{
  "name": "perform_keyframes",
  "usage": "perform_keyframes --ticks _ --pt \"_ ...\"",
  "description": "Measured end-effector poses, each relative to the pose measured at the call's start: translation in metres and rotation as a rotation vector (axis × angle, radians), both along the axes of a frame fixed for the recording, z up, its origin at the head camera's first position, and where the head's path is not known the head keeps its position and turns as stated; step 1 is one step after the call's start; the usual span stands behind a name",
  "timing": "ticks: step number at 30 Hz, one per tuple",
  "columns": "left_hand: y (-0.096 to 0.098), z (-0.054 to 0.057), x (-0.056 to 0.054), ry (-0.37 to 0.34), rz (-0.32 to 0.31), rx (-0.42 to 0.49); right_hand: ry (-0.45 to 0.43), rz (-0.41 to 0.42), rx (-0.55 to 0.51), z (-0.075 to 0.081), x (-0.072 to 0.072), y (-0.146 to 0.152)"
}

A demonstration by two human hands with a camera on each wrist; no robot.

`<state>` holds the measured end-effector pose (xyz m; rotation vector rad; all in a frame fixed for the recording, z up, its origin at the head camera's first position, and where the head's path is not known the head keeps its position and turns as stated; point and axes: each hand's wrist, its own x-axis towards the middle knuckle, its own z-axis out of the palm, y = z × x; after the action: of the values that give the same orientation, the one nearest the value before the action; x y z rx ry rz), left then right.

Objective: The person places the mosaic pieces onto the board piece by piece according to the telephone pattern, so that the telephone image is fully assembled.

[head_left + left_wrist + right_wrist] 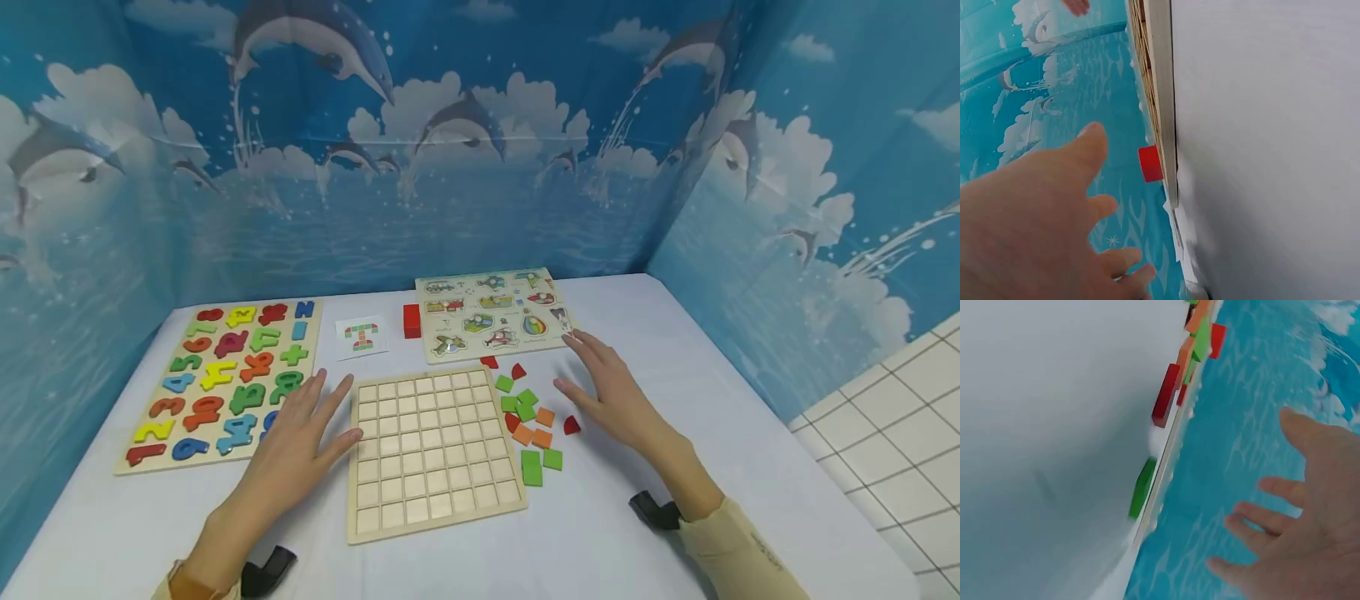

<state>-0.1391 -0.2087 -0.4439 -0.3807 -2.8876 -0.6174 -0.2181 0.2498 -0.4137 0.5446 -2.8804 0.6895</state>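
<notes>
In the head view, a wooden grid board lies flat on the table, its square cells bare. My left hand hovers at its left edge, fingers extended and thumb spread. To the right, my right hand is raised with its fingers apart, holding nothing. Between the board and that hand lie several green square tiles, orange square tiles and red quarter-round tiles. Both wrist views show the left palm and right palm free of objects.
A number puzzle board with coloured numerals lies at the left. Behind the grid board are a pattern card, a red block and a vehicle picture puzzle. A dolphin-print curtain surrounds the white table.
</notes>
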Motion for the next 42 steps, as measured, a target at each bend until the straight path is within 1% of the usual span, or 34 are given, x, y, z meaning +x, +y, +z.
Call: perform_keyframes --ticks 4,7,10,12,15,18,21,24,30,35,39,42 --pt "0.009 -0.002 -0.01 -0.051 -0.044 0.012 -0.02 0.079 -0.019 0.006 -0.015 -0.017" --pt "0.014 -0.005 -0.013 -0.078 -0.075 0.039 -0.006 0.12 -0.054 0.007 -0.026 -0.03" --pt "0.017 -0.007 -0.012 -0.091 -0.09 0.068 -0.002 0.15 -0.101 0.005 -0.036 -0.047" --pt "0.016 -0.007 -0.011 -0.112 -0.091 0.087 -0.024 0.174 -0.13 0.004 -0.04 -0.06" --pt "0.014 -0.008 -0.01 -0.144 -0.093 0.102 -0.053 0.227 -0.135 0.003 -0.045 -0.079" --pt "0.012 -0.01 -0.009 -0.148 -0.098 0.12 -0.064 0.279 -0.108 0.002 -0.05 -0.092" --pt "0.014 -0.012 -0.008 -0.127 -0.114 0.137 -0.052 0.28 -0.059 -0.001 -0.05 -0.096" --pt "0.02 -0.016 -0.007 -0.095 -0.126 0.161 -0.021 0.267 -0.014 -0.004 -0.046 -0.095" --pt "0.023 -0.018 0.001 -0.049 -0.118 0.188 0.05 0.275 0.066 -0.012 -0.045 -0.096" --pt "0.023 -0.019 0.004 -0.033 -0.121 0.202 0.115 0.26 0.129 -0.016 -0.044 -0.096" --pt "0.023 -0.021 0.005 -0.044 -0.116 0.204 0.158 0.261 0.138 -0.021 -0.043 -0.096" --pt "0.023 -0.023 0.005 -0.059 -0.11 0.203 0.171 0.266 0.144 -0.024 -0.043 -0.096"
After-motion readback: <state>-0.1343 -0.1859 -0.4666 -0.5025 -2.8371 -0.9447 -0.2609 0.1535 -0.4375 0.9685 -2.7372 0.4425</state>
